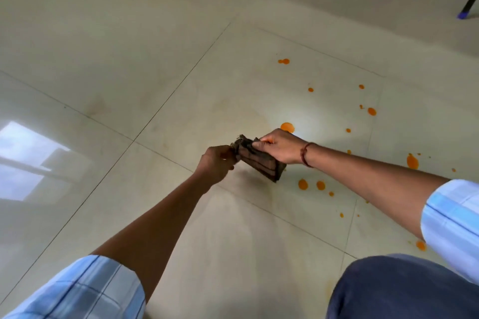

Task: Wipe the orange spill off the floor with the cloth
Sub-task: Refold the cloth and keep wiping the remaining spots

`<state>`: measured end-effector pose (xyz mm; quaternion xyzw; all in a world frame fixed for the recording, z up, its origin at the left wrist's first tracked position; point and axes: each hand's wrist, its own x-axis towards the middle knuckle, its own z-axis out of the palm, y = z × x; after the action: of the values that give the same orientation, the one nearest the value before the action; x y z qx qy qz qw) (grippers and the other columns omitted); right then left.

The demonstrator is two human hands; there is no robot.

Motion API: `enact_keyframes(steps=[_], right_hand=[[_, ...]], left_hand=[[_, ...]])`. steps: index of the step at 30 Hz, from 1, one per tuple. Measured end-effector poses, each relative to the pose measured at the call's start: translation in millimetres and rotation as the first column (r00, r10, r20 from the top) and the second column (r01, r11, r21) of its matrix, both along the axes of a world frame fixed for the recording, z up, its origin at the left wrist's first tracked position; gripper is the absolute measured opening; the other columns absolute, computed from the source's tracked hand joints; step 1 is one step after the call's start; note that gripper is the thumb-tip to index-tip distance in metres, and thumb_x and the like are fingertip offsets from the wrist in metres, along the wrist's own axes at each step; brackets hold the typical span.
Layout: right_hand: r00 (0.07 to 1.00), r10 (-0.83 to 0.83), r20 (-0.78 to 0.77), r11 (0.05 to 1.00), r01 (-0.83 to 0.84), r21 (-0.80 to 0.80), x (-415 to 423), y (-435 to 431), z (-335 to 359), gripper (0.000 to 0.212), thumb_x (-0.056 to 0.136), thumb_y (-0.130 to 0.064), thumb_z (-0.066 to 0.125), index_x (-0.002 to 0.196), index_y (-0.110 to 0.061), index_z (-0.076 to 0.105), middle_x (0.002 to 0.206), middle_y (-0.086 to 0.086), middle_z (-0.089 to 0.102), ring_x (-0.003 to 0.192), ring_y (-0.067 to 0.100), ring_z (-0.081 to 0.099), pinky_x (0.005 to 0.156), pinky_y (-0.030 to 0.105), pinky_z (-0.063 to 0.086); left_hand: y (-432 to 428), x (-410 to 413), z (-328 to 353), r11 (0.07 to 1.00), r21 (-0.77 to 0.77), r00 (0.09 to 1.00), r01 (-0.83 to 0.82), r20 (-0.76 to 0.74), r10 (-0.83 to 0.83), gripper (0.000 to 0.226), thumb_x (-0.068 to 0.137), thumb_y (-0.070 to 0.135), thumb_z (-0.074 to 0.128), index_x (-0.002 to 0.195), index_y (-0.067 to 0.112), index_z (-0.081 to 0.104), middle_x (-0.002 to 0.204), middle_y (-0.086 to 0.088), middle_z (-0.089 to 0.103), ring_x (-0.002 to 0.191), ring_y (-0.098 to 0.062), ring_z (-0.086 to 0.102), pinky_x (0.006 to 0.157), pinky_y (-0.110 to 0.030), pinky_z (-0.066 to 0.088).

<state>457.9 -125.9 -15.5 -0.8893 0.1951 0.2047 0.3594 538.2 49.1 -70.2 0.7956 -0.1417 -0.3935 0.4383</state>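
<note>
Both hands, left [216, 163] and right [280, 146], grip the cloth [259, 160] above orange spill [287, 127]; chair legs [469, 2] beyond

cloth [260, 160] brown, striped | spill [287, 127] orange | floor [129, 59] beige | sleeve [85, 290] blue plaid

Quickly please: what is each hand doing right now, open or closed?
Left hand: closed, pinching one end of the brown cloth.
Right hand: closed, gripping the cloth's other end.
</note>
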Motion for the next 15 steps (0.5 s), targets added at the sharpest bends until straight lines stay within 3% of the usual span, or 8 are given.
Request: enact_keyframes(steps=[3, 5, 8, 10, 12, 15], right_hand=[[0.998, -0.062, 0.010, 0.998, 0.061, 0.018, 32, -10, 45, 0.048, 0.098, -0.044, 0.049, 0.058, -0.018, 0.046, 0.057, -0.003, 0.044, 0.052, 0.011, 0.040, 0.049, 0.026, 0.030], [0.990, -0.116, 0.080, 0.993, 0.113, 0.038, 53, -10, 74, 0.046, 0.096, -0.042, 0.053, 0.058, -0.017, 0.051, 0.056, -0.003, 0.045, 0.053, 0.011, 0.040, 0.050, 0.026, 0.030], [0.938, -0.237, 0.254, 0.972, 0.225, 0.073, 78, -2, 110, 0.038, 0.088, -0.040, 0.067, 0.064, -0.011, 0.061, 0.056, 0.004, 0.050, 0.054, 0.012, 0.042, 0.053, 0.029, 0.034], [0.838, -0.391, 0.381, 0.919, 0.331, 0.213, 86, 6, 122, 0.040, 0.083, -0.039, 0.072, 0.073, -0.001, 0.068, 0.067, 0.014, 0.063, 0.062, 0.014, 0.051, 0.059, 0.034, 0.044], [0.751, -0.499, 0.433, 0.862, 0.380, 0.334, 86, 12, 130, 0.040, 0.085, -0.040, 0.071, 0.083, 0.000, 0.072, 0.074, 0.010, 0.067, 0.068, 0.014, 0.054, 0.064, 0.032, 0.047], [0.725, -0.529, 0.442, 0.844, 0.395, 0.362, 81, 13, 139, 0.043, 0.091, -0.041, 0.062, 0.082, 0.000, 0.070, 0.075, 0.007, 0.064, 0.068, 0.015, 0.054, 0.062, 0.028, 0.041]], left_hand=[[-16, 20, 38, 0.974, -0.059, 0.941, -0.221, -0.274, 0.197, 0.021, 0.095, 0.031, 0.057, 0.106, 0.016, 0.066, 0.100, -0.001, 0.070, 0.080, -0.018, 0.067, 0.067, -0.027, 0.051], [-24, 38, 67, 0.956, -0.109, 0.891, -0.271, -0.405, 0.206, 0.039, 0.096, 0.048, 0.049, 0.111, 0.015, 0.064, 0.106, -0.004, 0.071, 0.091, -0.024, 0.070, 0.072, -0.032, 0.054], [-32, 64, 111, 0.915, -0.251, 0.864, -0.315, -0.475, 0.167, 0.051, 0.096, 0.058, 0.037, 0.113, 0.016, 0.062, 0.110, -0.008, 0.069, 0.099, -0.028, 0.068, 0.076, -0.036, 0.054], [-36, 74, 135, 0.862, -0.347, 0.854, -0.370, -0.492, 0.168, 0.048, 0.098, 0.053, 0.037, 0.114, 0.016, 0.062, 0.110, -0.008, 0.069, 0.099, -0.027, 0.068, 0.081, -0.039, 0.054], [-41, 77, 147, 0.803, -0.425, 0.830, -0.419, -0.538, 0.149, 0.045, 0.102, 0.042, 0.035, 0.123, 0.011, 0.060, 0.117, -0.011, 0.068, 0.107, -0.029, 0.066, 0.093, -0.044, 0.052], [-39, 73, 156, 0.763, -0.447, 0.808, -0.466, -0.567, 0.161, 0.039, 0.102, 0.027, 0.034, 0.125, 0.008, 0.059, 0.114, -0.014, 0.070, 0.105, -0.029, 0.067, 0.092, -0.046, 0.052]])
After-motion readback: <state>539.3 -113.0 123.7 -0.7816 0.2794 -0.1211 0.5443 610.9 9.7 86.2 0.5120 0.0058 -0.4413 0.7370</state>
